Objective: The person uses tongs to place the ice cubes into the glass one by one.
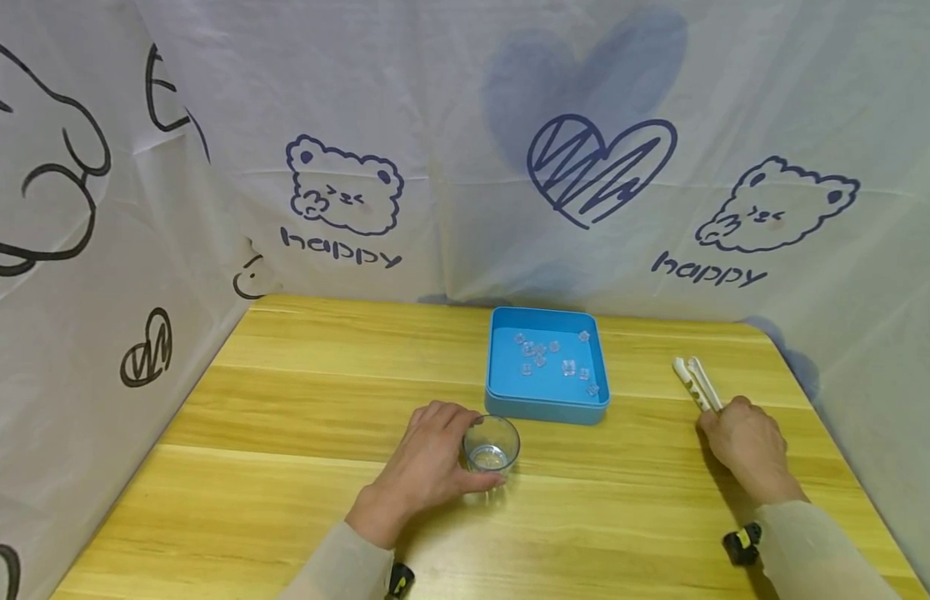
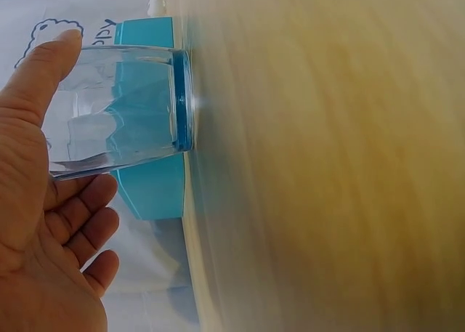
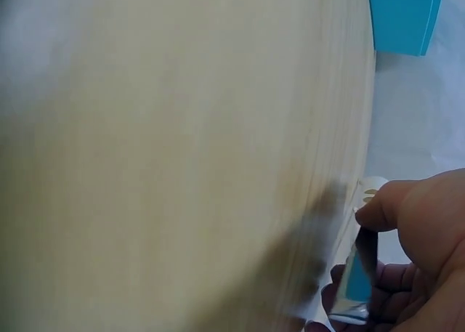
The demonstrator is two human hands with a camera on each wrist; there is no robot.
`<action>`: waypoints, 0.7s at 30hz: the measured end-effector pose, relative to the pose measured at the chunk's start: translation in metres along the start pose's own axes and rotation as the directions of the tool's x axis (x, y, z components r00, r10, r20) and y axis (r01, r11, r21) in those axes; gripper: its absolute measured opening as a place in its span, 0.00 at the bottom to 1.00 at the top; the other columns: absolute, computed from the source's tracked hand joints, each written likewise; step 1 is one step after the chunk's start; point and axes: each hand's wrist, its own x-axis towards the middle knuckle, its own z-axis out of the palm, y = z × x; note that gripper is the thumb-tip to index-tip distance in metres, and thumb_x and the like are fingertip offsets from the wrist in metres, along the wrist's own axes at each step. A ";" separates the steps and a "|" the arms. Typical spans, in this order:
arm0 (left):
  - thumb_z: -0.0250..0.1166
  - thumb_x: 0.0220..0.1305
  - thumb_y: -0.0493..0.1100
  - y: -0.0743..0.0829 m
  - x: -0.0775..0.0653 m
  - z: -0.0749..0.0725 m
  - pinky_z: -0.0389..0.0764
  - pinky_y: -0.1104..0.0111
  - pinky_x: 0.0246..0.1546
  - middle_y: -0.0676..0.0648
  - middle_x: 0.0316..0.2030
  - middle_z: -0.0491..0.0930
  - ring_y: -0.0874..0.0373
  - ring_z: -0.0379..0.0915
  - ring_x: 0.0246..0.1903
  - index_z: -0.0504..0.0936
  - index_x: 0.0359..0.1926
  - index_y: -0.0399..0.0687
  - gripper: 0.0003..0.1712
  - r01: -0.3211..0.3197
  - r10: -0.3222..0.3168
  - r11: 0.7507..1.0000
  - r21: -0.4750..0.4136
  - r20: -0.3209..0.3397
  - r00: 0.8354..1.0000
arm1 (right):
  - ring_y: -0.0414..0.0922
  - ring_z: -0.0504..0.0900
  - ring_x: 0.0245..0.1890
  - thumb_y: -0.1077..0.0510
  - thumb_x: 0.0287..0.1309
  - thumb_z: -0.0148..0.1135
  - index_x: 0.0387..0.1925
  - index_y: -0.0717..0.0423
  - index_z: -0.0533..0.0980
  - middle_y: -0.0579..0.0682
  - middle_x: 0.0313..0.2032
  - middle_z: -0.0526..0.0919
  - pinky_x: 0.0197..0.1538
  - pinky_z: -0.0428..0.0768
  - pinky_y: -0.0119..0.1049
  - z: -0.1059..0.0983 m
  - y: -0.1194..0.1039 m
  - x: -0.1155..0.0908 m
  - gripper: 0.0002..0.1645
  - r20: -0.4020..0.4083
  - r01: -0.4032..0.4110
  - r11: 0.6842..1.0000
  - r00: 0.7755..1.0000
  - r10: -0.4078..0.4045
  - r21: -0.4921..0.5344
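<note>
My left hand (image 1: 429, 460) holds a small clear glass (image 1: 492, 437) by its side, thumb at the near side and fingers at the far side. In the left wrist view the base of the glass (image 2: 120, 103) meets the tabletop. Over at the right, my right hand (image 1: 752, 446) grips white tongs (image 1: 690, 383) with dark spots near one end. Their two arms stand slightly apart, pointing away from me, low over the table. The right wrist view shows the thumb and fingers of the right hand (image 3: 429, 234) around the tongs' rear part.
Behind the glass stands a shallow blue tray (image 1: 547, 407), with several small clear crystal-like pieces (image 1: 569, 367) scattered inside. The wooden table (image 1: 285, 400) ends at a white cloth (image 1: 465, 167) printed with hearts and bears, which also hangs along both sides.
</note>
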 end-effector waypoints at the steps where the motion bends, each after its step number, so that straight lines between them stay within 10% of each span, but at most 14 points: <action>1: 0.79 0.49 0.73 0.000 0.000 0.000 0.69 0.53 0.70 0.49 0.56 0.82 0.51 0.73 0.59 0.80 0.63 0.46 0.50 0.001 -0.001 1.000 -0.002 0.002 1.000 | 0.60 0.78 0.23 0.50 0.74 0.47 0.33 0.71 0.68 0.64 0.23 0.75 0.23 0.75 0.53 0.000 0.000 -0.001 0.24 -0.008 0.009 1.000 1.000 -0.009 0.002; 21: 0.79 0.50 0.72 0.001 0.000 0.002 0.71 0.53 0.66 0.48 0.56 0.82 0.50 0.73 0.59 0.80 0.63 0.46 0.49 0.029 -0.028 0.999 -0.027 0.008 1.000 | 0.55 0.72 0.17 0.51 0.77 0.39 0.36 0.70 0.60 0.61 0.18 0.71 0.17 0.68 0.46 -0.001 -0.004 -0.012 0.23 -0.102 0.039 0.998 0.994 -0.034 0.049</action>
